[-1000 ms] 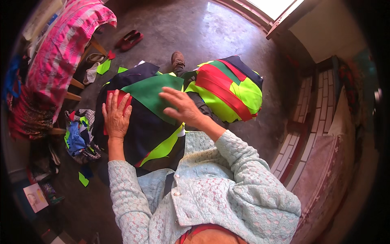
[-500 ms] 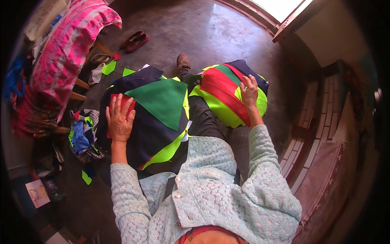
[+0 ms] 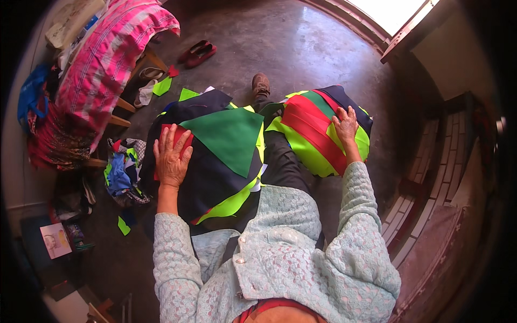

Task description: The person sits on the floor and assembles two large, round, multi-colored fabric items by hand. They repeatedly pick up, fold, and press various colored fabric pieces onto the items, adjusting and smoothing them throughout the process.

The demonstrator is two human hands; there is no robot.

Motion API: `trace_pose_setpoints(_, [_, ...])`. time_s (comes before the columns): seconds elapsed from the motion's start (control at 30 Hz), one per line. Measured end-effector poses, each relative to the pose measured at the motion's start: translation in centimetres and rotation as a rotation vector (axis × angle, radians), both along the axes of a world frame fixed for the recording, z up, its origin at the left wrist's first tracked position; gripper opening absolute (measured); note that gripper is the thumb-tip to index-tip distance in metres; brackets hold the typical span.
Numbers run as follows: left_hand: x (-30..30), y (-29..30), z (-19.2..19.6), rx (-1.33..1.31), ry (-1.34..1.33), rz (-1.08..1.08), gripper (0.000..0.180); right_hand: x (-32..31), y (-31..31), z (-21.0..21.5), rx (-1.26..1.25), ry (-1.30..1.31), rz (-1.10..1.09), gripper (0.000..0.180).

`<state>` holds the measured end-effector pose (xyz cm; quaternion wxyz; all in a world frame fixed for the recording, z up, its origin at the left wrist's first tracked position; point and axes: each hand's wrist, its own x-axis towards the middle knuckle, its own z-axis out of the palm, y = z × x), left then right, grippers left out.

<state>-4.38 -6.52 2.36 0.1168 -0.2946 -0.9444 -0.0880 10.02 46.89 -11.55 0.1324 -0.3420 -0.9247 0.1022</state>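
Two heaps of cloth pieces rest at my legs. The left heap has a dark navy cloth (image 3: 215, 191), a green cloth piece (image 3: 229, 137) on top, and a neon-yellow piece (image 3: 229, 203) along its edge. My left hand (image 3: 172, 163) lies flat on its left side, fingers spread over a red cloth piece (image 3: 184, 141). On the right heap, a red cloth strip (image 3: 308, 128) crosses neon-yellow cloth (image 3: 308, 154), beside green and navy pieces. My right hand (image 3: 347, 129) rests open on that heap's right side, fingers apart. Neither hand grips anything; what lies beneath the top layers is hidden.
A pink checked cloth (image 3: 102, 81) drapes over wooden-legged furniture at left. Below it lies a bundle of mixed scraps (image 3: 123, 175). Red shoes (image 3: 198, 54) stand on the grey floor (image 3: 269, 37). White slatted panels (image 3: 425, 199) run along the right, near a bright doorway (image 3: 388, 13).
The whole view has shifted, so the heaps and room appear farther right. Both hands stay at the same spots on the cloth, which looks unchanged.
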Motion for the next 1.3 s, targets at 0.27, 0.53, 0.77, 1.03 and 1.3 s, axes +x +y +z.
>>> trace_pose_setpoints(0.27, [0.1,0.1,0.1,-0.001,-0.005,-0.001,0.043,0.3,-0.3,-1.3,0.13,-0.001,-0.043,0.058])
trace_pose_setpoints(0.53, [-0.1,0.1,0.0,0.003,-0.004,-0.002,0.043,-0.1,-0.7,-1.6,0.156,-0.078,-0.097,0.063])
trace_pose_setpoints(0.77, [-0.3,0.1,0.0,0.001,-0.002,-0.007,0.044,-0.5,0.1,-2.6,0.112,-0.09,-0.174,0.071])
trace_pose_setpoints(1.03, [0.0,0.1,-0.1,0.007,0.035,-0.007,0.043,0.5,2.7,1.6,0.063,0.545,-0.035,0.077])
trace_pose_setpoints(1.3, [0.2,0.1,-0.2,0.07,0.1,-0.016,0.042,2.1,-4.5,16.6,-0.138,0.797,0.299,0.066])
